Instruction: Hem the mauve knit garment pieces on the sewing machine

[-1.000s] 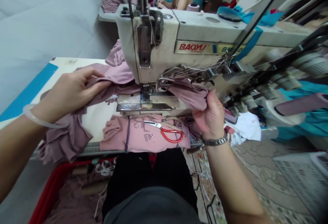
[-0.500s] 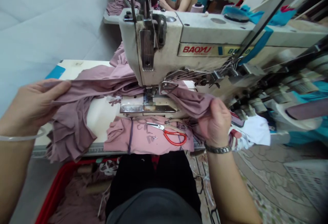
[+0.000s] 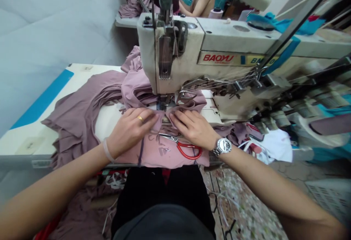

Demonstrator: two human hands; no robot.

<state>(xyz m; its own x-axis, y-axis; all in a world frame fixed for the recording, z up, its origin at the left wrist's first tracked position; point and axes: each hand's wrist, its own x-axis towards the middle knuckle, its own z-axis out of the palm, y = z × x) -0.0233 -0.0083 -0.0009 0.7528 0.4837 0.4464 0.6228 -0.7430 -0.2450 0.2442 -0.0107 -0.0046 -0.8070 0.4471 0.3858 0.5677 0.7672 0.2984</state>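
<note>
Mauve fabric (image 3: 137, 82) lies bunched around the needle area of a white sewing machine (image 3: 179, 64). My left hand (image 3: 134, 128), with a ring, pinches an edge of this fabric just in front of the presser foot. Close beside it on the right, my right hand (image 3: 192, 126), wearing a metal watch, grips another part of the fabric. A small gap separates the fingertips. Scissors with red handles (image 3: 189, 150) rest on a pink fabric pad (image 3: 164, 156) under my right hand.
A layered mauve fabric pile (image 3: 82, 102) curves over the left of the white table (image 3: 30, 145). White cloth (image 3: 278, 145) lies at the right, near thread cones. A red bin with fabric is below left. Another person (image 3: 203, 0) is behind the machine.
Both hands have moved inward from the sides to in front of the needle area. The fabric that was stretched out between them is now bunched near the presser foot.
</note>
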